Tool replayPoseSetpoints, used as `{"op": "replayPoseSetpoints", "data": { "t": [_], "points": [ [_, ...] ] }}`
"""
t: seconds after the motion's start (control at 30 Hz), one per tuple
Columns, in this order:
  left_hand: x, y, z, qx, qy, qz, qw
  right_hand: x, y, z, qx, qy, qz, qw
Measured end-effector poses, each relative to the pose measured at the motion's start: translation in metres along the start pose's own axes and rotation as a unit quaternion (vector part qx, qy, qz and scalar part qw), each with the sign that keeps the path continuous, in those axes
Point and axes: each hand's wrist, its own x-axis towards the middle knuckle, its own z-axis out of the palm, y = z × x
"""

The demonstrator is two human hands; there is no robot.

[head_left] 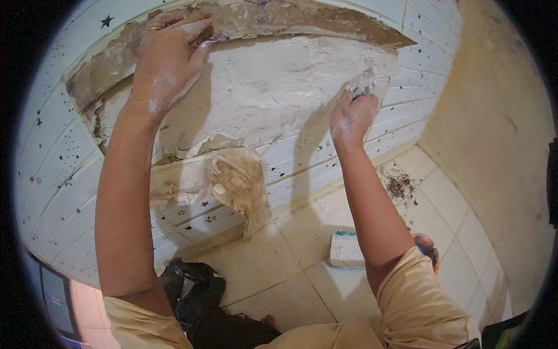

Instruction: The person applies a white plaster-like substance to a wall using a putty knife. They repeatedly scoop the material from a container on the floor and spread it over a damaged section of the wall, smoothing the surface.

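A patch of wall is bared to rough white plaster (pixel 261 72) where the star-printed wall covering has come away. Along its upper edge runs a peeled flap (pixel 279 24), brown side out. My left hand (pixel 171 67), dusted white and wearing a ring, has its fingers curled on this flap and holds it up. At the plaster's right side, my right hand (pixel 353 119) is closed round a small scraper (pixel 361 91), mostly hidden by the fingers; its tip meets the wet-looking plaster. A second torn flap (pixel 241 174) hangs from the lower edge.
On the tiled floor, a rectangular tub (pixel 347 251) with white material stands beside my right forearm. Brown crumbs (pixel 400 185) lie near the wall's base. A round orange-and-dark object (pixel 428 247) is partly behind my sleeve. Dark stained cloth (pixel 197 285) shows lower left. A plain wall (pixel 494 134) rises at right.
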Motion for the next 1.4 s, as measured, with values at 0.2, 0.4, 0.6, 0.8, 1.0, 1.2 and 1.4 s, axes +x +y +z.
{"op": "replayPoseSetpoints", "data": {
  "t": [0.2,0.4,0.6,0.8,1.0,1.2,1.4],
  "points": [
    [-0.007,-0.011,0.006,0.027,-0.067,-0.017,0.997,0.007,-0.011,0.037,-0.112,-0.064,-0.081,0.988],
    [0.001,0.027,-0.030,-0.105,-0.079,-0.039,0.991,-0.008,-0.040,0.074,-0.129,-0.109,-0.132,0.977],
    [-0.012,-0.011,0.005,-0.021,-0.075,-0.056,0.995,-0.031,-0.069,0.065,-0.087,-0.061,-0.179,0.978],
    [-0.015,-0.008,0.006,-0.014,-0.049,-0.018,0.999,-0.075,-0.077,0.041,-0.029,-0.101,-0.321,0.941],
    [-0.015,-0.009,0.003,-0.047,-0.057,-0.016,0.997,-0.052,-0.068,-0.012,0.126,-0.143,-0.351,0.917],
    [-0.016,-0.007,0.006,-0.048,-0.054,-0.015,0.997,0.026,-0.012,-0.042,0.318,-0.331,0.051,0.887],
    [-0.018,-0.005,0.003,-0.064,-0.083,-0.062,0.993,0.058,0.010,-0.020,0.487,-0.400,0.184,0.754]
  ]
}}
